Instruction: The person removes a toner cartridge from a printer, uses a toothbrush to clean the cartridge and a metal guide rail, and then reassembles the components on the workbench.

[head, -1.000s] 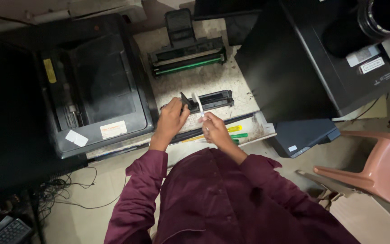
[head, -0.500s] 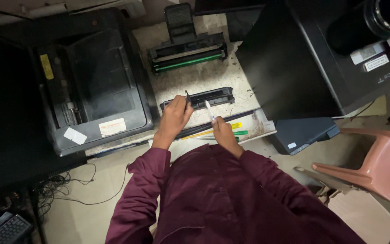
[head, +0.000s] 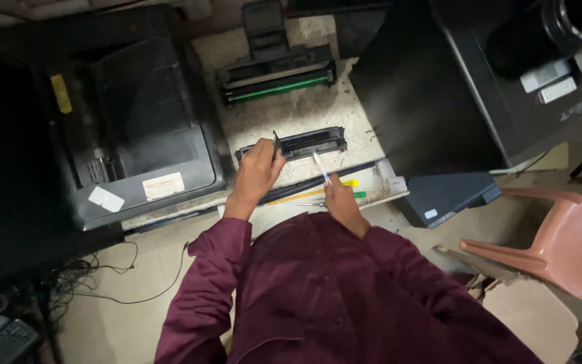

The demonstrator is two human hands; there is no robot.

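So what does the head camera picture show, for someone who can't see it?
A person in a maroon shirt leans over a dusty work surface, left hand on a black toner cartridge and right hand holding a thin white tool. Black printers sit on both sides, and a second cartridge lies farther back.

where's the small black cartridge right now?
Head view, centre of the dusty worktable: the small black cartridge lies crosswise just beyond both hands, its left end under the left hand, nearer than the green-striped cartridge.
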